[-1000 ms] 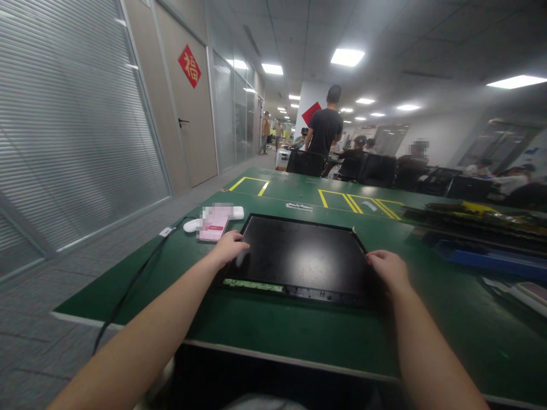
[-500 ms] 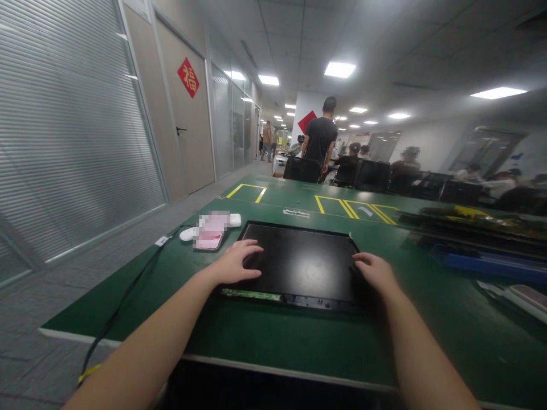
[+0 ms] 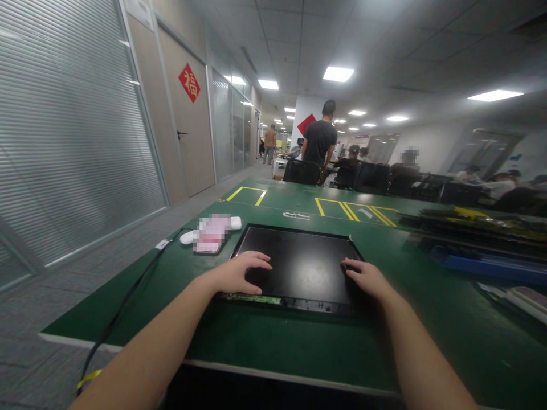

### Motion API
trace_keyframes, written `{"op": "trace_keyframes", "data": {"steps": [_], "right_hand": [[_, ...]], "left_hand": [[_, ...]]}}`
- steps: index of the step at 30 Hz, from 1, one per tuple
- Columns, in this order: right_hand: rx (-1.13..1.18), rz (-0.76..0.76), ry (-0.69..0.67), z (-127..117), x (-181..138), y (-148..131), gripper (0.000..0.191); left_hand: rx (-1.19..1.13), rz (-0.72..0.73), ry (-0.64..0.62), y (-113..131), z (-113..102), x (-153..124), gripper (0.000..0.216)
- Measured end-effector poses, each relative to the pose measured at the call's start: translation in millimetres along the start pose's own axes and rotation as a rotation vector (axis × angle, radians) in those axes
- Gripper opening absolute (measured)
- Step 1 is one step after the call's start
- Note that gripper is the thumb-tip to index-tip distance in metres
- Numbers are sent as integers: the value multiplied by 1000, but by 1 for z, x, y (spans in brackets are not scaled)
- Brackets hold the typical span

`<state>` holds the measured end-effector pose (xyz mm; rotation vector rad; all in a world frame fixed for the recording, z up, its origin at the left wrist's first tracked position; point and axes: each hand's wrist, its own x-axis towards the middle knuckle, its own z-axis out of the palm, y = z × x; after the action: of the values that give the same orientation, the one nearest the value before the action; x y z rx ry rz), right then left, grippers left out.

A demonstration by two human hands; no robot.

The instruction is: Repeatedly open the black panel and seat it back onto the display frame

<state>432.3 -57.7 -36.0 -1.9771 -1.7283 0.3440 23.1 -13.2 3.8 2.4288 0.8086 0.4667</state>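
A black LCD panel point(image 3: 299, 259) lies flat on the green table, its dark screen facing up. Along its near edge runs a strip of green circuit board point(image 3: 254, 299). Over the panel's left side is my left hand point(image 3: 241, 272), fingers apart and thumb spread, with nothing in its grasp. My right hand point(image 3: 368, 277) is at the panel's right edge, fingers stretched inward over the screen and the thumb a little apart. Whether either hand touches the surface, I cannot tell.
A pink phone point(image 3: 211, 234) and white rounded items lie at the left, beside a black cable point(image 3: 128, 299). Stacked dark panels point(image 3: 474, 228) and a blue tray point(image 3: 487, 265) stand at the right. Yellow tape marks the green table point(image 3: 282, 336). People and chairs are beyond.
Both hands have shifted slightly toward me and inward over the screen. The LCD panel stays in about the same place. In the far aisle, people have moved.
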Motion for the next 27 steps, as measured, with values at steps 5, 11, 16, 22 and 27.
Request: {"op": "trace_keyframes", "data": {"steps": [5, 11, 16, 22, 27], "right_hand": [[31, -11, -4, 0, 0, 0, 38], [11, -4, -19, -2, -1, -3, 37], [16, 1, -4, -3, -2, -5, 36], [5, 12, -7, -4, -3, -8, 36], [-14, 9, -32, -5, -3, -8, 37]], "left_hand": [[-24, 66, -8, -1, 0, 2, 54], [-41, 105, -45, -5, -1, 4, 51], [-33, 77, -36, -2, -2, 3, 48], [10, 92, -33, 0, 0, 4, 41], [-24, 60, -51, -1, 4, 4, 40]]}}
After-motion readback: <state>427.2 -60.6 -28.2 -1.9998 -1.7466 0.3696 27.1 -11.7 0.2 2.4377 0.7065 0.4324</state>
